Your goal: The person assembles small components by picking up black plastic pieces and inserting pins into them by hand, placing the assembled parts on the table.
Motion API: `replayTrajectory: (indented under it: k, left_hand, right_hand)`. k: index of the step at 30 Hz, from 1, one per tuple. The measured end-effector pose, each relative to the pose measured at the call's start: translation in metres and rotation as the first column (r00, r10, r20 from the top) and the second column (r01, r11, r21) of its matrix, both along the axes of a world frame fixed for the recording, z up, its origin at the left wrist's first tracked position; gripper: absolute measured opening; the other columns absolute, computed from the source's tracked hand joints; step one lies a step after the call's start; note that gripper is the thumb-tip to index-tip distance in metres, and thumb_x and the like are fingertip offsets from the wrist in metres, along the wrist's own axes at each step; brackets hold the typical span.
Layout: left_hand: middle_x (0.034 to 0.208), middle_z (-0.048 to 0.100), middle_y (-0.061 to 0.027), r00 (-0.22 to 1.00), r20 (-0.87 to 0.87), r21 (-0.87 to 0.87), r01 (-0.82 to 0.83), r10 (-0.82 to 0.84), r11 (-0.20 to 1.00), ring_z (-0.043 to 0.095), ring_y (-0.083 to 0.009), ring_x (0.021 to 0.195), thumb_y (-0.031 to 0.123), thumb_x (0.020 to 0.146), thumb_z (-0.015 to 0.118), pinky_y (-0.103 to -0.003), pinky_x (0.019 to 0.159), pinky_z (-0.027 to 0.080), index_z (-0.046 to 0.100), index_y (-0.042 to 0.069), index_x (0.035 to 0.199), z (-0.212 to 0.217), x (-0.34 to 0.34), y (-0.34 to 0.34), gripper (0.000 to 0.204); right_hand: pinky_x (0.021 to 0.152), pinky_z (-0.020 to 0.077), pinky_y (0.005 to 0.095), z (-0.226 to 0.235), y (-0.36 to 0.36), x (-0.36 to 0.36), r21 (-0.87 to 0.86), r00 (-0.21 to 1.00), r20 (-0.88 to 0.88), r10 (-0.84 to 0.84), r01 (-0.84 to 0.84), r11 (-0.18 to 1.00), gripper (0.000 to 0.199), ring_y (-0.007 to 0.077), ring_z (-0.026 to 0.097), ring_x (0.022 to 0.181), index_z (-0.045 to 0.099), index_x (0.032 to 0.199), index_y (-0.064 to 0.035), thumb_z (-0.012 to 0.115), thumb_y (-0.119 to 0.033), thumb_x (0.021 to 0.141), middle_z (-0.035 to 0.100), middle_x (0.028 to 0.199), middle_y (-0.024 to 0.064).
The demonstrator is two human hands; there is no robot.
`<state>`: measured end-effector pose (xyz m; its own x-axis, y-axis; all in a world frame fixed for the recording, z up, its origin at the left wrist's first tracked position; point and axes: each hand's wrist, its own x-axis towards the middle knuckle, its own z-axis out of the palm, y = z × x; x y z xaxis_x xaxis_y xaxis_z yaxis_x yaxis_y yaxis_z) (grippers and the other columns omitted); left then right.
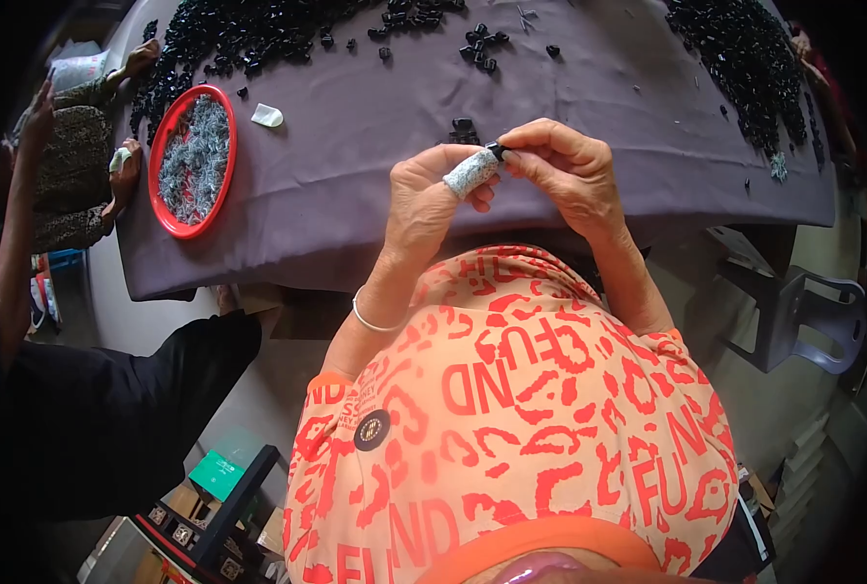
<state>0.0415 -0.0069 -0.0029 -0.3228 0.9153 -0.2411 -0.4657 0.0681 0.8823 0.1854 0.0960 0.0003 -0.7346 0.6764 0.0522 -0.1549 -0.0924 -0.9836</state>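
A small black part (495, 150) is pinched between the fingertips of the left hand (433, 200), whose forefinger wears a speckled grey wrap, and the right hand (560, 170), both sets of fingers being closed tightly on it just above the near edge of the purple-covered table (356, 127); so little of the part is shown that its long axis cannot be told. A broad bare stretch of cloth is left around the hands, between one red tray (192, 161) of grey bits at the left and two heaps of black parts (745, 58) toward the far edge. One further black piece (464, 127) is seen just beyond the hands.
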Motion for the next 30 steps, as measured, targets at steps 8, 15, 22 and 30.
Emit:
replayTrajectory:
  k: [8, 15, 22, 30]
  left_hand:
    - [0.078, 0.067, -0.0077, 0.984, -0.178, 0.000, -0.031, 0.031, 1.000, 0.063, -0.0116, 0.065, 0.008, 0.081, 0.069, -0.022, 0.059, 0.052, 0.065, -0.002, 0.095, -0.003, -0.033, -0.002, 0.018]
    - [0.082, 0.058, 0.0006, 0.067, -0.978, 0.189, -0.094, 0.196, 0.977, 0.050, -0.0216, 0.081, 0.017, 0.058, 0.078, -0.033, 0.071, 0.043, 0.071, 0.015, 0.082, -0.032, -0.064, 0.019, 0.025]
    - [0.083, 0.062, -0.0066, 0.273, -0.961, 0.002, -0.152, 0.044, 0.988, 0.058, -0.0233, 0.077, 0.007, 0.070, 0.071, -0.033, 0.070, 0.047, 0.070, 0.008, 0.088, -0.027, -0.067, 0.009, 0.018]
    - [0.081, 0.063, -0.0083, 0.311, -0.950, -0.069, -0.114, -0.030, 0.991, 0.059, -0.0223, 0.073, 0.009, 0.072, 0.071, -0.032, 0.067, 0.047, 0.070, 0.008, 0.091, -0.026, -0.070, 0.016, 0.018]
  right_hand:
    - [0.072, 0.0493, 0.0202, 0.006, 0.016, -0.036, -0.103, 0.988, 0.019, 0.156, -0.154, 0.983, 0.014, 0.0080, 0.059, 0.081, 0.063, 0.097, 0.0014, 0.064, 0.000, 0.083, 0.064, 0.089, 0.0033]
    - [0.065, 0.0487, 0.0273, -0.032, 0.032, -0.074, 0.789, 0.989, 0.142, -0.037, -0.090, 0.607, 0.016, 0.0183, 0.060, 0.074, 0.063, 0.093, -0.0026, 0.063, 0.003, 0.077, 0.059, 0.086, 0.0072]
    - [0.073, 0.0425, 0.0327, -0.042, 0.035, -0.080, 0.894, 0.966, 0.235, -0.109, -0.172, 0.413, 0.017, 0.0219, 0.059, 0.083, 0.061, 0.087, -0.0083, 0.067, -0.006, 0.072, 0.060, 0.087, 0.0050]
    - [0.076, 0.0422, 0.0336, -0.030, 0.035, -0.088, 0.923, 0.948, 0.284, -0.144, -0.230, 0.310, 0.017, 0.0211, 0.059, 0.084, 0.060, 0.088, -0.0073, 0.067, -0.009, 0.073, 0.060, 0.088, 0.0053]
